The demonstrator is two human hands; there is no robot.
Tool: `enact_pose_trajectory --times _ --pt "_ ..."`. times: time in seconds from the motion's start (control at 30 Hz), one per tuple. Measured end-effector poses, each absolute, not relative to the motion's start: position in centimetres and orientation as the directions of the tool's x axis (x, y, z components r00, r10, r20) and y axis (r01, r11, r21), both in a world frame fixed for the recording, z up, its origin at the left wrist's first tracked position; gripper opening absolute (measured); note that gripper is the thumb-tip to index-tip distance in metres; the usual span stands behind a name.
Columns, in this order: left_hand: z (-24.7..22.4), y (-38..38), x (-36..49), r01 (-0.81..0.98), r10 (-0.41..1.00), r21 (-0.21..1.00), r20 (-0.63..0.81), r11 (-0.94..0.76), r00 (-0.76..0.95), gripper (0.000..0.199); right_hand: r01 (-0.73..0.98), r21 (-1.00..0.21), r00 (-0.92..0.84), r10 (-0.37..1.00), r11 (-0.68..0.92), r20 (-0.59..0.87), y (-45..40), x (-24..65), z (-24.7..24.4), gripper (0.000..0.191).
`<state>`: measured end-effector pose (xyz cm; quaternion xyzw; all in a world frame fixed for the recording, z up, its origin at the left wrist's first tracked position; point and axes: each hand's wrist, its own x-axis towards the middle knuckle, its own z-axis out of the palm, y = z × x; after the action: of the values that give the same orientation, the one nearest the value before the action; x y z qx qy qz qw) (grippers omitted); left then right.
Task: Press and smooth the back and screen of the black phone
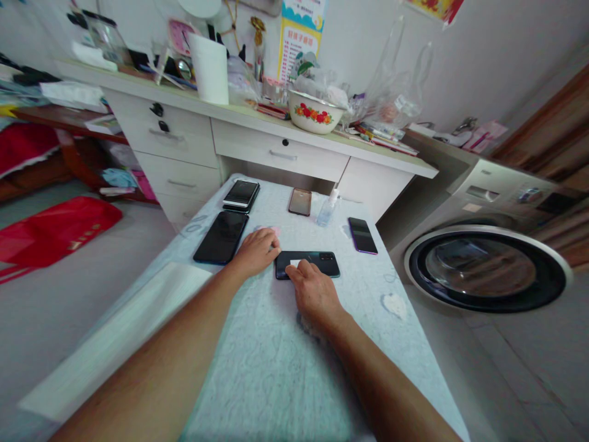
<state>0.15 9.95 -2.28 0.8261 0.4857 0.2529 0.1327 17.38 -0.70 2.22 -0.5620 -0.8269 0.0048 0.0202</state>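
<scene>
A dark phone [322,263] lies back side up on the cloth-covered table, its cameras toward the right. My right hand [313,288] is closed on a small white piece [294,263] pressed on the phone's back. At the phone's left end rests my left hand [259,250], fingers curled together; what they hold, if anything, is hidden. Left of that hand lies a large black phone [221,237], with stacked phones [242,193] behind it. A brownish phone case [300,201] and a clear spray bottle [327,209] stand farther back. Another phone [362,235] lies at the right.
A long white sheet [115,337] covers the table's left side. Behind the table is a white desk [280,147] bearing a floral bowl [315,113] and a paper roll [209,70]. A washing machine [483,245] stands right. On the floor at left is a red bag [59,230].
</scene>
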Motion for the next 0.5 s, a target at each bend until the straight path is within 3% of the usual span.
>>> enact_pose_trajectory --times 0.5 --pt "-2.4 10.0 0.1 0.746 0.867 0.443 0.280 -0.497 0.412 0.009 0.951 0.041 -0.306 0.952 0.305 0.011 -0.3 20.0 2.4 0.031"
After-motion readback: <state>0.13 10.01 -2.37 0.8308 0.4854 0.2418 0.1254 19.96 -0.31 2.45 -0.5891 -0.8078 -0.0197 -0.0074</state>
